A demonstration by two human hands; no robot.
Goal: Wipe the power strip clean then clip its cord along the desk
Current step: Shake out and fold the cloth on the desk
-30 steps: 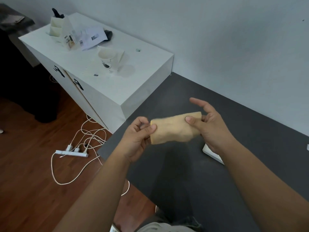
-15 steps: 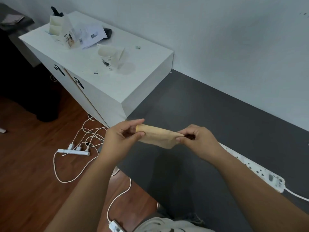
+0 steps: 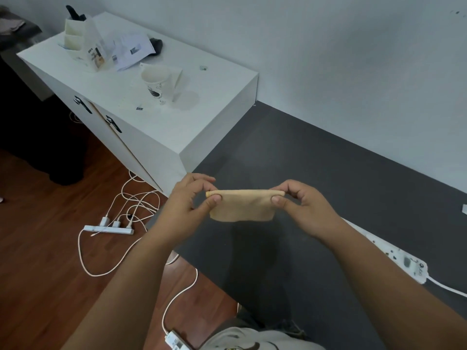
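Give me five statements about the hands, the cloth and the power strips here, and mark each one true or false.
1. Both hands hold the tan cloth by its top edge, the left hand at one corner and the right hand at the other. True.
2. The cloth is pressed onto the power strip on the desk. False: it hangs in the air, apart from the strip.
3. That power strip lies on the dark desk. True.
4. The paper cup stands on the dark desk. False: it stands on the white cabinet.
5. A second power strip lies on the wooden floor. True.
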